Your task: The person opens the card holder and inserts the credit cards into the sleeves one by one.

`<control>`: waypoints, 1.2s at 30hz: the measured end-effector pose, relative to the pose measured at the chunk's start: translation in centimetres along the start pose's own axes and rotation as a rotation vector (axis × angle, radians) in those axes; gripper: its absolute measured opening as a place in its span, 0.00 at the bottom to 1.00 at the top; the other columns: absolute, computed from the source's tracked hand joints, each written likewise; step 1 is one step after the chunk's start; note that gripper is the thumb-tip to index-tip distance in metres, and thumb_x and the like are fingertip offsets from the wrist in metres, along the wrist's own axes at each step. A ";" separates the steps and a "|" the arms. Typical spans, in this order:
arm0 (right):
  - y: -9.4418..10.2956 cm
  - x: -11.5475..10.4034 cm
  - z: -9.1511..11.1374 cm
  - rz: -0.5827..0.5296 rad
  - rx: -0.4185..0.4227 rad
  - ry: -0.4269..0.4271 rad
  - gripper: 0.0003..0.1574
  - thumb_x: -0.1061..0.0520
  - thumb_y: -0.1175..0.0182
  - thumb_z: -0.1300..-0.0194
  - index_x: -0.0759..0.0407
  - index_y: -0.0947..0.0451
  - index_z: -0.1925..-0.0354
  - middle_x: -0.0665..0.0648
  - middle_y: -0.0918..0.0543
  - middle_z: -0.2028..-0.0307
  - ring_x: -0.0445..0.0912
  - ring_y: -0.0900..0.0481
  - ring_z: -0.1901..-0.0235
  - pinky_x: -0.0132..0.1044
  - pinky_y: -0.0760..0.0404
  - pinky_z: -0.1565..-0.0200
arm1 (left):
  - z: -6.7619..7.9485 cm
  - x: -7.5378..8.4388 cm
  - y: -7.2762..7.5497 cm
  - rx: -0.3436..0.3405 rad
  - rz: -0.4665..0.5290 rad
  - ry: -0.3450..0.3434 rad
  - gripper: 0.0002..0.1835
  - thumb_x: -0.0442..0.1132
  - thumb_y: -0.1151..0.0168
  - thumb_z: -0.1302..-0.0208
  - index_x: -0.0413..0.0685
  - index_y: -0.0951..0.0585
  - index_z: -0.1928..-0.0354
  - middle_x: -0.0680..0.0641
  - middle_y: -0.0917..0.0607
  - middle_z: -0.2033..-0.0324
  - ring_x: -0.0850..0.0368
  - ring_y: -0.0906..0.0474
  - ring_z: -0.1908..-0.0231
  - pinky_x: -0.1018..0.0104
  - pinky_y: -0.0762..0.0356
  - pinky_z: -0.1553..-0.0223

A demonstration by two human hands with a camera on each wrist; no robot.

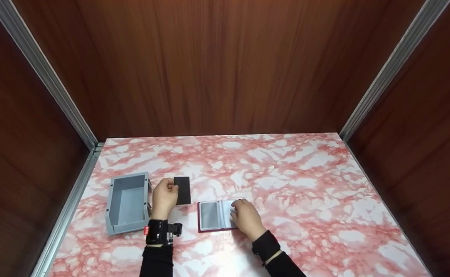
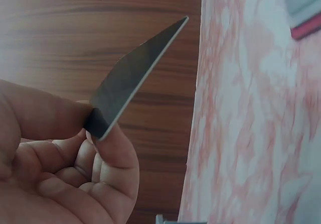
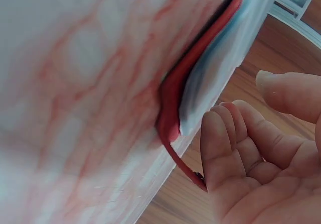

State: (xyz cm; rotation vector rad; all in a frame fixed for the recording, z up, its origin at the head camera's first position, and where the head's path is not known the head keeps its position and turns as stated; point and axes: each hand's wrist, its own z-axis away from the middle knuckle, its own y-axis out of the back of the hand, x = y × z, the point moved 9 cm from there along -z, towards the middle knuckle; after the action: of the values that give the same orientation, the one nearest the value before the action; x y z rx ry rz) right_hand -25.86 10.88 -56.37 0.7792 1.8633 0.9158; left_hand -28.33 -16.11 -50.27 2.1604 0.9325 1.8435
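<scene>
A thin dark card [image 1: 183, 191] is pinched between the thumb and fingers of my left hand [image 1: 164, 197], held to the right of the grey bin. In the left wrist view the card [image 2: 131, 78] is seen nearly edge-on, with a pale edge. An open red card holder [image 1: 209, 215] with clear sleeves lies on the table. My right hand [image 1: 247, 218] is at its right half, thumb apart from the loosely bent fingers. The right wrist view shows those fingertips beside the sleeves and a narrow red strap [image 3: 181, 166]; whether they touch the sleeves I cannot tell.
The grey open bin [image 1: 126, 230] stands on the left of the pink-and-white marbled table [image 1: 305, 184]. Brown wood-grain panels [image 1: 217, 69] enclose the back and sides, with metal rails [image 1: 49, 69] at the corners.
</scene>
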 end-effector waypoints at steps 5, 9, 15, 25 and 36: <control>0.8 -0.2 -0.3 -0.060 0.059 0.022 0.14 0.65 0.32 0.42 0.65 0.22 0.57 0.56 0.22 0.69 0.50 0.22 0.69 0.43 0.22 0.64 | 0.5 0.5 -1.6 -0.014 0.060 0.008 0.06 0.26 0.38 0.41 0.33 0.19 0.61 0.43 0.17 0.71 0.47 0.21 0.66 0.52 0.23 0.59; 1.6 -0.5 -0.6 -0.128 0.128 0.034 0.16 0.66 0.32 0.42 0.67 0.22 0.55 0.57 0.21 0.69 0.49 0.21 0.70 0.41 0.20 0.65 | 1.0 0.9 -2.8 -0.022 0.091 0.019 0.07 0.27 0.38 0.41 0.33 0.19 0.60 0.42 0.17 0.70 0.48 0.21 0.66 0.53 0.23 0.59; 2.5 -0.8 -1.2 -0.278 0.196 0.026 0.17 0.67 0.35 0.39 0.68 0.23 0.51 0.57 0.21 0.67 0.48 0.19 0.68 0.37 0.18 0.65 | 1.8 1.5 -4.6 -0.046 0.147 0.010 0.07 0.27 0.38 0.41 0.36 0.19 0.60 0.43 0.17 0.69 0.48 0.20 0.65 0.51 0.23 0.57; 3.2 -1.2 -1.6 -0.460 0.265 0.029 0.16 0.67 0.38 0.35 0.70 0.25 0.49 0.57 0.20 0.64 0.47 0.19 0.67 0.36 0.18 0.65 | 3.3 2.8 -7.4 -0.105 0.206 -0.029 0.07 0.26 0.38 0.41 0.37 0.18 0.60 0.45 0.17 0.70 0.52 0.20 0.68 0.57 0.21 0.63; 2.4 -1.1 -2.0 -0.553 0.182 -0.064 0.19 0.64 0.38 0.33 0.72 0.25 0.46 0.59 0.18 0.64 0.50 0.18 0.65 0.37 0.17 0.61 | 4.4 3.2 -9.3 -0.151 0.230 -0.027 0.06 0.27 0.36 0.41 0.37 0.19 0.60 0.44 0.16 0.69 0.50 0.18 0.66 0.57 0.21 0.62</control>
State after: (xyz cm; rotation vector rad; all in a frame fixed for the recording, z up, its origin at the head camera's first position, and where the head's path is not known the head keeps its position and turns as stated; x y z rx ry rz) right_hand -26.81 10.71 -53.20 0.3538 1.9748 0.3716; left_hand -27.37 -5.79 -53.18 2.2719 0.5380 1.9072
